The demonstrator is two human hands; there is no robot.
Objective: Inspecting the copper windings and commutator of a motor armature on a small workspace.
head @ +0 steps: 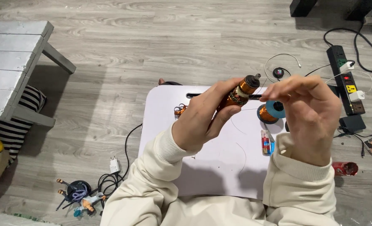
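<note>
Grey wood-look flooring surrounds the small white lap bench [219, 167] I work over. My left hand [202, 121] is closed around a copper-wound cylindrical coil with a dark metal tip [241, 93], lifted clear above the bench and angled up to the right, which keeps the windings facing me. My right hand [309, 113] pinches something thin at the coil's side; I cannot tell what it is. Behind it on the bench sits 1 blue spool of copper wire [270, 112], near a small lighter [266, 143].

Grey wood-look floor [152, 37], grey slatted bench [10, 58] (left side)
</note>
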